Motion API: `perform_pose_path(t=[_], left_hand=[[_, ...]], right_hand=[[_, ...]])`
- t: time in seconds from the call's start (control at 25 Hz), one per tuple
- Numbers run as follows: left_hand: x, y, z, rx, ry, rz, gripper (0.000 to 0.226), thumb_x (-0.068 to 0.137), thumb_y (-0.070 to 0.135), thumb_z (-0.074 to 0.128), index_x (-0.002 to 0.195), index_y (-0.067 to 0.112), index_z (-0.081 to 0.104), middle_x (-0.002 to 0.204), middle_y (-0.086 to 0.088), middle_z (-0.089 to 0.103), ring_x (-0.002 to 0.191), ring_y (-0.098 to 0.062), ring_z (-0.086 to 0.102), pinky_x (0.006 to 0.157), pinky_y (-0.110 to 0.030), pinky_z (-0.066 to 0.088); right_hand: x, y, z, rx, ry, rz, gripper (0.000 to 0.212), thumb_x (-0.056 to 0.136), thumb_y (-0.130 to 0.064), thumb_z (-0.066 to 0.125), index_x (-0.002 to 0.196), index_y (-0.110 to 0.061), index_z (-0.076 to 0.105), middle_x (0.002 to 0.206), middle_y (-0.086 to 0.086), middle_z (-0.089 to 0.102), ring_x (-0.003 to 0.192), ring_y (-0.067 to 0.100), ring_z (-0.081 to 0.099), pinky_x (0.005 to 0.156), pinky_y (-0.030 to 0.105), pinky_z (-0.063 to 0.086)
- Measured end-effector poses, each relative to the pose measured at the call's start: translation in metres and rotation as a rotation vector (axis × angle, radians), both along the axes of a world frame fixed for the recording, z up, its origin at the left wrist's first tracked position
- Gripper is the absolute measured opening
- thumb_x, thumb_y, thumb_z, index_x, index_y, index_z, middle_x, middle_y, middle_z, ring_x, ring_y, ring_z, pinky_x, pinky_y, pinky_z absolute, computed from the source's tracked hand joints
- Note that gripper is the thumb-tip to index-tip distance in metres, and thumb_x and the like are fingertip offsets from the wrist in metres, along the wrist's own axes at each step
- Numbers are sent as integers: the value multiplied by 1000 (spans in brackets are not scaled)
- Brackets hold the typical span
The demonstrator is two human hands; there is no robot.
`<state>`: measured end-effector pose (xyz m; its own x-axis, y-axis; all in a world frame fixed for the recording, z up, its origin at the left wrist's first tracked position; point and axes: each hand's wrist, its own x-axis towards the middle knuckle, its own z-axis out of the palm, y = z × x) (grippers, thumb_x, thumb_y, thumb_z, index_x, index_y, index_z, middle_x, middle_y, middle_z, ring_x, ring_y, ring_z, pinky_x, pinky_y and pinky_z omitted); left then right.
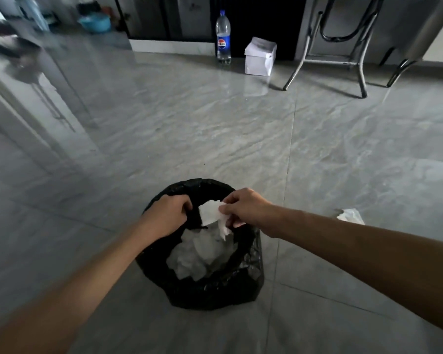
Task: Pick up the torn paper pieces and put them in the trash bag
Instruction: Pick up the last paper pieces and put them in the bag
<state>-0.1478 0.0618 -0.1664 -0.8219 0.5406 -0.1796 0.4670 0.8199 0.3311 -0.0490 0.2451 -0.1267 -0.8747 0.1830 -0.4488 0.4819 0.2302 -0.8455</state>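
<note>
Torn paper piece point(212, 213) is hanging right over the mouth of the black trash bag point(215, 290), with the right hand point(246, 208) pinching it in curled fingers. Left hand point(166, 215) is gripping the bag's rim, fingers curled round it. Bag's sitting on the grey floor point(343, 154) and holding a heap of crumpled white paper point(202, 254). Another scrap point(351, 216) is lying on the floor to the right, well apart. Further back, a soda bottle point(223, 38) and white box point(260, 56) are standing side by side.

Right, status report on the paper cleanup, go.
Left hand grips trash bag rim. Right hand pinches torn paper over the opening. One white scrap on floor beyond right arm.
</note>
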Motion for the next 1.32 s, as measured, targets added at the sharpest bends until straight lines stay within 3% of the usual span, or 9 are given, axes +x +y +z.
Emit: perform_pose_path(t=[0.24, 0.52, 0.64, 0.8, 0.92, 1.0, 1.08, 1.2, 1.32], left_hand=[[18, 53, 30, 146, 38, -15, 25, 81, 13, 47, 96, 26, 62, 92, -1, 69, 78, -19, 66, 70, -32, 51], [72, 185, 49, 169, -142, -289, 19, 83, 21, 58, 100, 23, 64, 94, 2, 70, 74, -14, 60, 66, -23, 43], [96, 242, 40, 85, -186, -468, 19, 85, 23, 60, 104, 22, 65, 99, 2, 70, 73, -10, 58, 56, -13, 40], [112, 307, 3, -121, -154, -707, 26, 85, 24, 60, 111, 21, 60, 110, 0, 67, 89, -15, 60, 71, -23, 41], [116, 353, -47, -240, -78, -780, 34, 85, 26, 59, 118, 19, 54, 121, -7, 59, 106, -26, 58, 85, -35, 47], [116, 383, -81, -246, -44, -767, 42, 84, 26, 59, 124, 17, 49, 123, -9, 54, 109, -30, 57, 88, -38, 48], [115, 411, -112, -220, -44, -689, 48, 83, 29, 58, 129, 22, 46, 125, -8, 51, 110, -31, 56, 89, -39, 48], [115, 448, -153, -233, -31, -609, 52, 82, 37, 59, 130, 27, 43, 125, -9, 49, 111, -33, 56, 91, -41, 49], [114, 465, -178, -202, 2, -579, 35, 83, 29, 57, 116, 22, 52, 115, -14, 51, 101, -36, 58, 83, -41, 50]], right_hand=[[25, 49, 11, -16, 19, -27, 18, 85, -4, 62, 103, -2, 64, 86, 18, 67, 73, 24, 67, 70, 29, 57], [100, 165, -2, 157, -73, -45, 11, 81, -8, 64, 87, -16, 69, 76, 2, 71, 59, 10, 66, 51, 19, 50], [148, 217, -37, 182, -169, -95, 12, 79, -9, 64, 85, -18, 69, 72, -2, 72, 53, 9, 63, 48, 20, 46], [196, 271, -93, 236, -321, -129, 8, 81, -11, 62, 82, -18, 67, 76, 2, 69, 51, 11, 59, 44, 17, 41], [205, 308, -125, 348, -310, -111, 5, 81, -16, 62, 82, -18, 66, 84, 5, 71, 56, 12, 61, 49, 17, 46], [205, 329, -138, 480, -264, -133, 8, 81, -21, 63, 88, -20, 67, 96, 5, 71, 69, 17, 62, 68, 25, 52], [206, 344, -148, 549, -243, -157, 14, 81, -25, 63, 94, -21, 67, 103, 4, 69, 84, 22, 64, 78, 32, 51], [213, 361, -166, 569, -261, -158, 17, 81, -27, 61, 97, -22, 67, 106, 4, 69, 88, 22, 64, 77, 29, 49], [222, 369, -182, 572, -280, -133, 19, 82, -28, 60, 99, -22, 66, 108, 3, 69, 94, 22, 63, 73, 26, 43]])
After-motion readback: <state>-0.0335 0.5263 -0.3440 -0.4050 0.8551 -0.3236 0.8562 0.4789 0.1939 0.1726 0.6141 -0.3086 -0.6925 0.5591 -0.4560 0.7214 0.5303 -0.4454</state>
